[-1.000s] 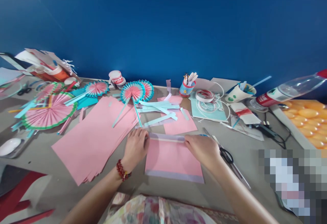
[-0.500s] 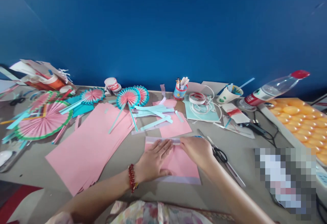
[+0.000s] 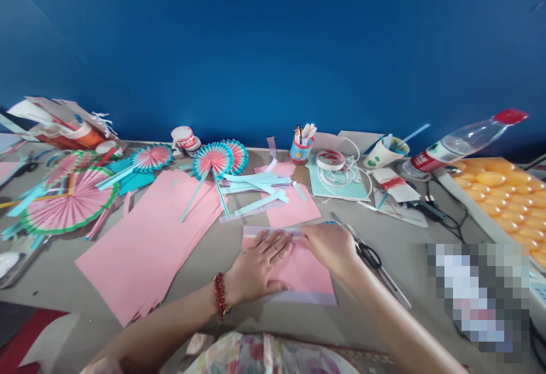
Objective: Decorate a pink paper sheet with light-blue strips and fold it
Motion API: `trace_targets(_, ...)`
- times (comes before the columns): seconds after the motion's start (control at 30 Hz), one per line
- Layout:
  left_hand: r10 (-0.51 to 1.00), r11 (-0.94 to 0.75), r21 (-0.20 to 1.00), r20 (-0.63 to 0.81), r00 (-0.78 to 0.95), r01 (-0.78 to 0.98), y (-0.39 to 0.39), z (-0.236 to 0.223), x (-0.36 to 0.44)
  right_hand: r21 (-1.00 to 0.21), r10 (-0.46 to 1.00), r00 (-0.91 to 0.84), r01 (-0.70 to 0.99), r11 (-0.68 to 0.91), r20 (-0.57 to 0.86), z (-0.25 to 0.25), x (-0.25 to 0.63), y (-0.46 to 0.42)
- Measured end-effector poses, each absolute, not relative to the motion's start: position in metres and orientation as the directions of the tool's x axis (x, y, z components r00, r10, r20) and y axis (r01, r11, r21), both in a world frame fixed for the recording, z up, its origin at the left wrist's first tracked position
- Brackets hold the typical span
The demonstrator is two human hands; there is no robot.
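A pink sheet of paper [image 3: 309, 269] with pale lilac strips along its far and near edges lies on the desk before me. My left hand [image 3: 260, 266] rests flat on it, fingers spread and their tips at the far lilac strip [image 3: 251, 231]. A red bead bracelet [image 3: 219, 297] circles that wrist. At the sheet's far right corner, my right hand [image 3: 330, 246] is closed, its fingers pinched together at the strip; the fingertips are partly hidden. Just right of this hand lie scissors [image 3: 369, 254] with black handles, beside a thin pale ruler-like strip [image 3: 394, 289].
A stack of pink paper [image 3: 149, 237] spreads to the left, beyond it pleated paper fans [image 3: 211, 159]. Pale blue strips [image 3: 260, 183], a pen cup [image 3: 301, 151], white tape rolls [image 3: 330, 161] and a paper cup [image 3: 384, 152] stand farther back. A tilted-looking bottle [image 3: 460, 142] is at right.
Both hands stay almost where they were on the pink sheet. The whole view has shifted very slightly.
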State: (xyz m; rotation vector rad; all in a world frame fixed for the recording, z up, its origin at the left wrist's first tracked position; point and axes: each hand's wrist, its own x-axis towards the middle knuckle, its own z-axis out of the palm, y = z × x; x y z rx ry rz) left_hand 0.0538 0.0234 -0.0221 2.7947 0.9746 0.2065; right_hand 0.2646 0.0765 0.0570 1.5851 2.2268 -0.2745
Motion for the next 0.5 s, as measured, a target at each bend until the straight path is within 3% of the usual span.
trace_targets(0.5,0.608,-0.785,0.205,0.081,0.789,0.584,0.028,-0.011,0.061,0.072,0.832,-0.279,0.933,0.354,-0.48,0.065,0.265,0.095)
